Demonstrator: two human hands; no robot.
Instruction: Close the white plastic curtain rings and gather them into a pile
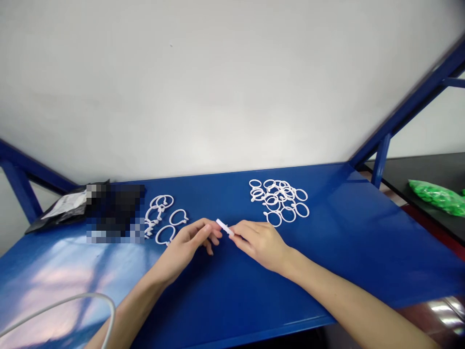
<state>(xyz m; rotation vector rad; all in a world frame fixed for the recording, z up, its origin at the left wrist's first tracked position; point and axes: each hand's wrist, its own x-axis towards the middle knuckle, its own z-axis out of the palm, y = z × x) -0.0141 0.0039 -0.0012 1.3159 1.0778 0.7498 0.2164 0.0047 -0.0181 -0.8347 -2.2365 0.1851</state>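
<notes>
Over the middle of the blue table, my right hand [257,242] pinches a small white plastic ring [223,226] that I see nearly edge-on. My left hand [194,237] is just left of it, fingers loosely bent and apart, fingertips near the ring's far end; whether they touch it I cannot tell. Beyond my left hand lies a loose group of white rings with small clip-like tabs [165,234], several of them spread apart. Past my right hand is a denser, overlapping pile of similar white rings [288,214].
A black plastic parcel [69,207] with a white label lies at the back left, beside a blurred-out dark patch. A white cable [72,299] arcs across the front left. Blue frame bars [381,157] rise at both sides. At far right sits a green bag [438,196] on a dark surface.
</notes>
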